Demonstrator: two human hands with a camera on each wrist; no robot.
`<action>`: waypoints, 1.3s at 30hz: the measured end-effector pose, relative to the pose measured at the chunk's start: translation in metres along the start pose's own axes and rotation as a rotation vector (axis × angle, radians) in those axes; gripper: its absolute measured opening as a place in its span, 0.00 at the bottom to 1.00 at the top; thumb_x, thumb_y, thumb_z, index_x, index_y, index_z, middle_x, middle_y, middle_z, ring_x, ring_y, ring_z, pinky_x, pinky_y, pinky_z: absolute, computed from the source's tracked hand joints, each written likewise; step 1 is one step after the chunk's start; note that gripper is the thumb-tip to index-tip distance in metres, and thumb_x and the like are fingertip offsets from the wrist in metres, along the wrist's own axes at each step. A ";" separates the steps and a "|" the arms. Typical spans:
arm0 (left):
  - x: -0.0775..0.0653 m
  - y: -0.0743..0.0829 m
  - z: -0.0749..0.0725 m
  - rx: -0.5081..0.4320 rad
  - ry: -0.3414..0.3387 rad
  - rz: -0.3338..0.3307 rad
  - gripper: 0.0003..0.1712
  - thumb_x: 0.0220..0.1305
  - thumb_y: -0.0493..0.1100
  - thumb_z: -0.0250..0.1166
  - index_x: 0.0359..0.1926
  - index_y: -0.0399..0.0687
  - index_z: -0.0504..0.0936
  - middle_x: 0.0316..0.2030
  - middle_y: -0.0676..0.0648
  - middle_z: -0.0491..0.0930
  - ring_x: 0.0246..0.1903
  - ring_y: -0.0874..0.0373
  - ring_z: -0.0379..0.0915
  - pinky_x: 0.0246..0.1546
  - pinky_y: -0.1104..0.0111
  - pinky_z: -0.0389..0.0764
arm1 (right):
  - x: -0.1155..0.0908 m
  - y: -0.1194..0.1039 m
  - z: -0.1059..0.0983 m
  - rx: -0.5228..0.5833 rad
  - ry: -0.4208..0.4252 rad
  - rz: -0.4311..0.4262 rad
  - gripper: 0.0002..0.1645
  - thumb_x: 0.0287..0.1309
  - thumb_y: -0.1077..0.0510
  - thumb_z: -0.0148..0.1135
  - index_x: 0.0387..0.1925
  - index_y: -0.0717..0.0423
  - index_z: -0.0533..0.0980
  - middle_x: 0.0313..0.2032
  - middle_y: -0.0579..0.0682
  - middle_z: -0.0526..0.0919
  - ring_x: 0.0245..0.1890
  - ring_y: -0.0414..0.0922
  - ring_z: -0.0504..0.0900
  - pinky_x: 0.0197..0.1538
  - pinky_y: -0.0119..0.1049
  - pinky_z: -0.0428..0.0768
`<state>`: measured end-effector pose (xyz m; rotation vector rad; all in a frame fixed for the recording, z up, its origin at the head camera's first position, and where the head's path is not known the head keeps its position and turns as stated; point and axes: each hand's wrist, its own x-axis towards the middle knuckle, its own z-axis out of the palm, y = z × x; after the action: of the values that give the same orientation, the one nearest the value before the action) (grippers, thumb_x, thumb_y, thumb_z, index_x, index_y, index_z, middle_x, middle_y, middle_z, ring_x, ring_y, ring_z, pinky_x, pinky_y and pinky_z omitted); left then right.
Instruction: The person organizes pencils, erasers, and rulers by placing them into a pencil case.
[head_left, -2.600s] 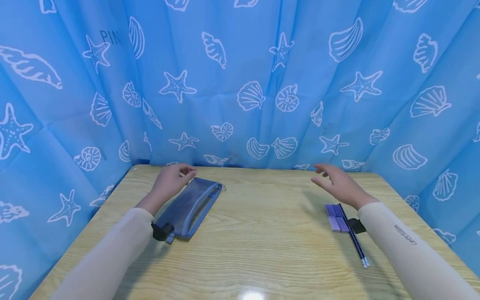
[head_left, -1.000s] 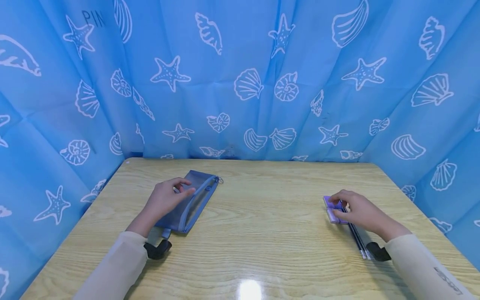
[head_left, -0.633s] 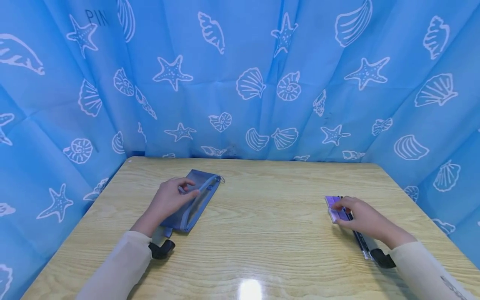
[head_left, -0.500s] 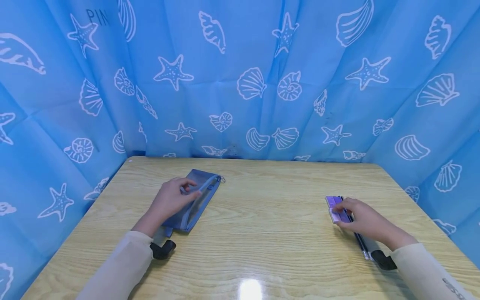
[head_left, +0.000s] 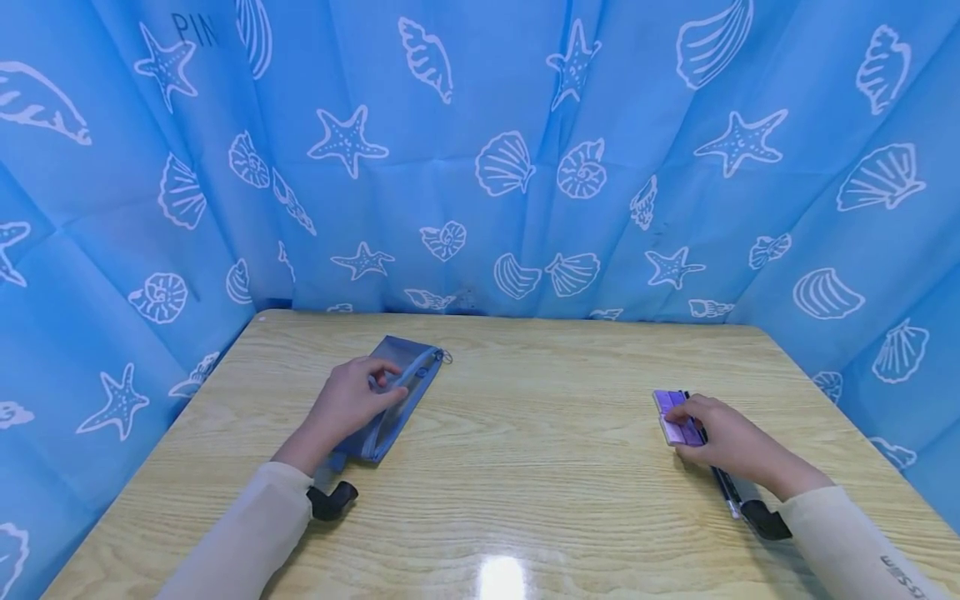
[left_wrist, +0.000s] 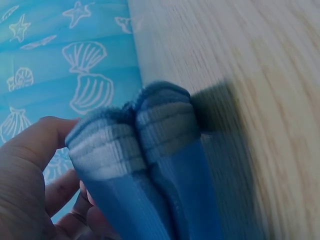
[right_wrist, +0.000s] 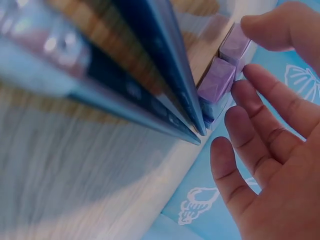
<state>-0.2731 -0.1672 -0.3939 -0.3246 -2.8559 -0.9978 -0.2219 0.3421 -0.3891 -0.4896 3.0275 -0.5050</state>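
In the head view a blue mesh zip pouch lies on the left of the table. My left hand is over it, thumb and forefinger apart near the zip. In the left wrist view the thumb is beside the end of the pouch; firm contact is hard to make out. At the right, my right hand is over a block of small purple erasers, its thumb and forefinger at the ends of the nearer light purple one. The right wrist view shows the thumb against an eraser. Black pencils lie alongside, partly hidden by the hand.
The wood-grain table stretches between the two hands. A blue curtain with white shells and starfish closes off the back and both sides. Each wrist carries a black camera mount.
My right hand has come down and back from the air onto the erasers, then stays nearly still. The left hand has lowered over the pouch and shifted slightly right toward its zip.
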 end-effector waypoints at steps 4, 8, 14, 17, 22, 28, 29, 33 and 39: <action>-0.001 0.004 0.000 0.007 -0.004 -0.006 0.17 0.60 0.52 0.69 0.49 0.53 0.84 0.33 0.51 0.75 0.27 0.57 0.70 0.26 0.64 0.71 | 0.000 0.001 0.000 0.004 -0.009 0.004 0.28 0.49 0.59 0.73 0.52 0.67 0.77 0.46 0.59 0.79 0.41 0.49 0.77 0.40 0.42 0.79; -0.002 0.005 0.001 0.033 0.004 -0.026 0.17 0.60 0.51 0.70 0.48 0.53 0.85 0.33 0.52 0.76 0.27 0.57 0.70 0.26 0.65 0.72 | 0.001 0.002 0.001 -0.002 -0.011 -0.005 0.29 0.49 0.58 0.73 0.53 0.67 0.77 0.45 0.57 0.79 0.40 0.48 0.76 0.39 0.41 0.78; -0.002 0.003 0.004 0.046 0.033 -0.017 0.15 0.59 0.47 0.69 0.47 0.52 0.86 0.33 0.52 0.79 0.21 0.59 0.68 0.23 0.66 0.72 | 0.002 0.002 0.003 -0.010 -0.005 -0.019 0.27 0.49 0.59 0.74 0.51 0.66 0.78 0.45 0.57 0.79 0.40 0.47 0.76 0.39 0.40 0.78; -0.003 0.004 0.004 0.045 0.038 -0.016 0.14 0.59 0.46 0.69 0.47 0.51 0.87 0.33 0.52 0.80 0.16 0.59 0.65 0.20 0.67 0.70 | 0.002 0.002 0.003 -0.006 -0.006 -0.020 0.27 0.48 0.60 0.74 0.50 0.65 0.79 0.47 0.60 0.79 0.42 0.49 0.78 0.41 0.44 0.80; -0.003 0.006 0.003 0.048 0.039 -0.007 0.14 0.59 0.44 0.66 0.46 0.51 0.87 0.32 0.52 0.81 0.12 0.61 0.59 0.15 0.69 0.66 | 0.002 0.003 0.004 0.017 -0.009 -0.006 0.25 0.48 0.60 0.74 0.49 0.63 0.79 0.48 0.61 0.79 0.44 0.51 0.79 0.43 0.46 0.80; -0.002 0.008 0.001 0.051 0.058 0.002 0.14 0.58 0.42 0.65 0.46 0.51 0.88 0.32 0.53 0.81 0.11 0.61 0.58 0.14 0.70 0.65 | 0.002 0.003 0.005 0.041 -0.009 -0.003 0.24 0.48 0.61 0.74 0.48 0.62 0.78 0.46 0.56 0.80 0.41 0.46 0.78 0.40 0.41 0.79; -0.002 0.008 0.001 0.049 0.062 0.002 0.14 0.58 0.42 0.65 0.46 0.50 0.88 0.32 0.53 0.81 0.12 0.61 0.59 0.15 0.70 0.66 | 0.002 0.004 0.004 0.042 -0.010 -0.004 0.24 0.48 0.60 0.74 0.48 0.62 0.78 0.45 0.56 0.80 0.41 0.46 0.78 0.40 0.41 0.79; -0.002 0.009 -0.001 0.048 0.087 0.016 0.15 0.57 0.41 0.63 0.45 0.49 0.88 0.31 0.53 0.81 0.17 0.61 0.66 0.19 0.69 0.70 | 0.003 0.004 0.004 0.045 -0.010 -0.004 0.26 0.48 0.60 0.75 0.49 0.64 0.77 0.46 0.57 0.80 0.41 0.46 0.78 0.40 0.41 0.79; 0.000 0.008 -0.004 0.030 0.131 0.016 0.16 0.56 0.40 0.61 0.44 0.50 0.89 0.28 0.53 0.81 0.22 0.60 0.72 0.21 0.68 0.71 | 0.004 0.003 0.004 0.030 0.011 -0.019 0.24 0.47 0.62 0.74 0.48 0.61 0.78 0.48 0.59 0.80 0.46 0.54 0.80 0.45 0.48 0.80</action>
<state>-0.2710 -0.1637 -0.3862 -0.2677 -2.7433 -0.9359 -0.2257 0.3423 -0.3940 -0.5163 3.0233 -0.5545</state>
